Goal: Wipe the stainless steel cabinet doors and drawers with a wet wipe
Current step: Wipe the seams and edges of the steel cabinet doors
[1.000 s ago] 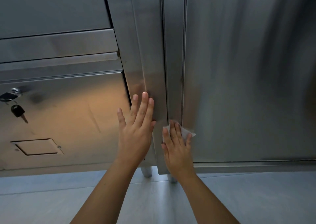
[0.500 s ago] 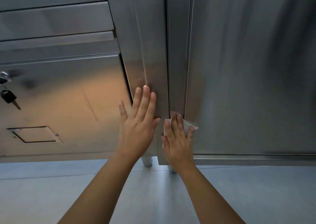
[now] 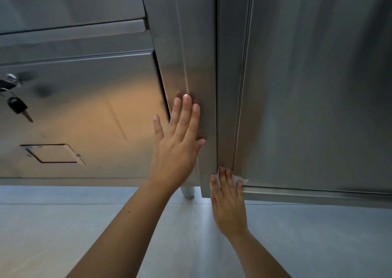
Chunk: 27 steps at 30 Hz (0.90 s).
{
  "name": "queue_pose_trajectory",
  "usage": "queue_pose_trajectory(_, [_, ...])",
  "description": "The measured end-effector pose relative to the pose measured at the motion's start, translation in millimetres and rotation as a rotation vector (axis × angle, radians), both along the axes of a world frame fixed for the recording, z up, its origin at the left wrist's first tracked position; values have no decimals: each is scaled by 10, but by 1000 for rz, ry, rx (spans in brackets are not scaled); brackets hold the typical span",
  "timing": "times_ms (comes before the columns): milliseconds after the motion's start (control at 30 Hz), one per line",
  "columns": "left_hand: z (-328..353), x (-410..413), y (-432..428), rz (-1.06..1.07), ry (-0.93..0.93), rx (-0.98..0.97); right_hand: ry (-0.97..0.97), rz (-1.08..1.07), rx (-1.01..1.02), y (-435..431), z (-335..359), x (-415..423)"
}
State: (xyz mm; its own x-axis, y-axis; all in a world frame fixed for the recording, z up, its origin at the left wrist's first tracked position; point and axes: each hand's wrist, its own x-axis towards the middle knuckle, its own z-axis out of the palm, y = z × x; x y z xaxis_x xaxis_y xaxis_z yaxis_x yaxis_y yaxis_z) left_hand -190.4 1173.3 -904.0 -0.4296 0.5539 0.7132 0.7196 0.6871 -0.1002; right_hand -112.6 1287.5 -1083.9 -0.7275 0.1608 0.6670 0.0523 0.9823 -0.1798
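A stainless steel cabinet fills the view. Its large right door (image 3: 314, 90) is closed, and a vertical steel post (image 3: 191, 54) runs down the middle. My left hand (image 3: 178, 146) lies flat on that post with straight fingers. My right hand (image 3: 228, 195) presses a white wet wipe (image 3: 240, 179) with flat fingers against the bottom left corner of the right door, at the seam by the post. Only the edges of the wipe show around my fingers. Left of the post is a lower drawer front (image 3: 84, 118) with more drawer fronts (image 3: 70, 3) above it.
A black key (image 3: 18, 106) hangs from a lock (image 3: 11, 80) at the left edge of the lower drawer front. A small rectangular plate (image 3: 53, 153) is screwed onto it below. A round cabinet leg (image 3: 187, 191) stands on the pale grey floor (image 3: 84, 224).
My right hand has slid the wipe down the door's left edge to its bottom corner. My left hand stays flat on the post. The view has shifted slightly.
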Motion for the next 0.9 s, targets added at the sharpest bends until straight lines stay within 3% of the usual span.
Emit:
queue_pose_trajectory(133, [1, 19, 6, 9, -2, 18, -18, 30, 9, 35, 195, 20])
queue_pose_trajectory(333, [20, 5, -3, -21, -2, 4, 107, 27, 7, 80, 680, -190])
queue_pose_trajectory(600, [6, 8, 1, -23, 42, 23, -21, 17, 79, 54, 79, 63])
queue_pose_trajectory(900, [25, -15, -19, 11, 103, 8, -47, -2, 44, 56, 270, -32])
